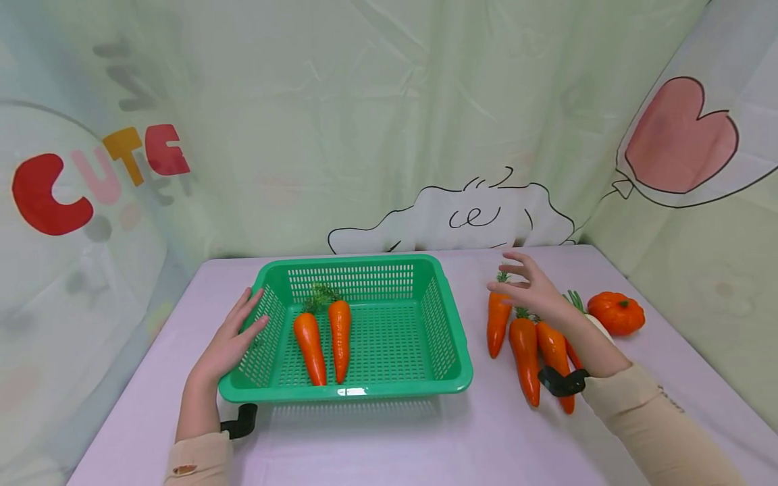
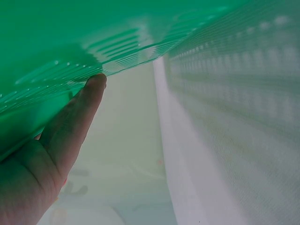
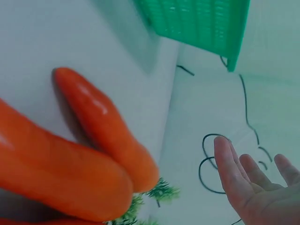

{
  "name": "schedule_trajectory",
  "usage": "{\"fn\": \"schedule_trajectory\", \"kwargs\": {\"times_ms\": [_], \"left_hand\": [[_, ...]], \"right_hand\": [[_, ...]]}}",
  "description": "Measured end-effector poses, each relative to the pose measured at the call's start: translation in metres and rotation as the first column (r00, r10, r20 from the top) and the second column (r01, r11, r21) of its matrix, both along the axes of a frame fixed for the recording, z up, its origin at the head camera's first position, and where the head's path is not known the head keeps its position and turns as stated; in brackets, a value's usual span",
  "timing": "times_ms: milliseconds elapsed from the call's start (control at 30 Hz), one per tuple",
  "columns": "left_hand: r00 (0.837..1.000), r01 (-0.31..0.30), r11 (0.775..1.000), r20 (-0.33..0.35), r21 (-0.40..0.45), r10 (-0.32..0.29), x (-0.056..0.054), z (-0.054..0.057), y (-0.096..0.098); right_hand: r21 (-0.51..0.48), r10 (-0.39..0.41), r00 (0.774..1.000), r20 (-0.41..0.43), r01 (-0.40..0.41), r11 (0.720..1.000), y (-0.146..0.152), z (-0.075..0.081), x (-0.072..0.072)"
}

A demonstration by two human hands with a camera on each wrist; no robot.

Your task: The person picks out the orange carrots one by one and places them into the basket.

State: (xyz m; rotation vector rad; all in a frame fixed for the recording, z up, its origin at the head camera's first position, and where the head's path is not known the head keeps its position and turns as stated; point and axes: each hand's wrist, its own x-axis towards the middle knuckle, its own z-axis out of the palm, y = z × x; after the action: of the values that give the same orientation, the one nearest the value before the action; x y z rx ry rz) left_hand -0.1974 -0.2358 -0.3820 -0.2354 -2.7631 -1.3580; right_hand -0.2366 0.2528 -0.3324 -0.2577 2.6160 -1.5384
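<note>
A green plastic basket (image 1: 437, 324) with perforated walls holds two orange carrots (image 1: 310, 347) with leafy green tops. My left hand (image 1: 229, 341) rests at the basket's left rim, fingers fairly straight. From the left wrist, a straight finger (image 2: 77, 124) touches the basket's outer wall (image 2: 117, 28). To the right, my right hand (image 1: 531, 290) hovers with spread, slightly bent fingers and nothing in its grasp. Just below it lies a carrot (image 1: 497, 324), its green top partly behind the fingers. In the right wrist view, that hand (image 3: 262, 192) is raised apart from the carrots (image 3: 105, 126).
More carrots (image 1: 525, 358) lie under the right forearm, partly covered. An orange pumpkin (image 1: 616, 312) and a white vegetable with green stalks (image 1: 574, 300) sit farther right. A printed curtain (image 1: 365, 135) hangs behind the pale table (image 1: 365, 445).
</note>
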Motion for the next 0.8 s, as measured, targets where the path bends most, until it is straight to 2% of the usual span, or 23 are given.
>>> {"fn": "schedule_trajectory", "kwargs": {"times_ms": [200,533,800], "left_hand": [[1.000,-0.004,1.000,0.004,-0.006,0.004,0.000,0.000,0.000],[1.000,0.001,1.000,-0.002,-0.006,-0.001,0.000,-0.001,-0.001],[1.000,0.002,1.000,-0.001,0.000,-0.002,0.000,-0.001,-0.001]], "right_hand": [[0.025,-0.050,0.998,0.032,0.050,0.998,0.011,-0.013,-0.009],[0.075,-0.111,0.990,0.089,0.105,0.992,0.017,-0.027,-0.021],[0.104,-0.115,0.988,0.107,0.104,0.989,0.025,-0.038,-0.031]]}}
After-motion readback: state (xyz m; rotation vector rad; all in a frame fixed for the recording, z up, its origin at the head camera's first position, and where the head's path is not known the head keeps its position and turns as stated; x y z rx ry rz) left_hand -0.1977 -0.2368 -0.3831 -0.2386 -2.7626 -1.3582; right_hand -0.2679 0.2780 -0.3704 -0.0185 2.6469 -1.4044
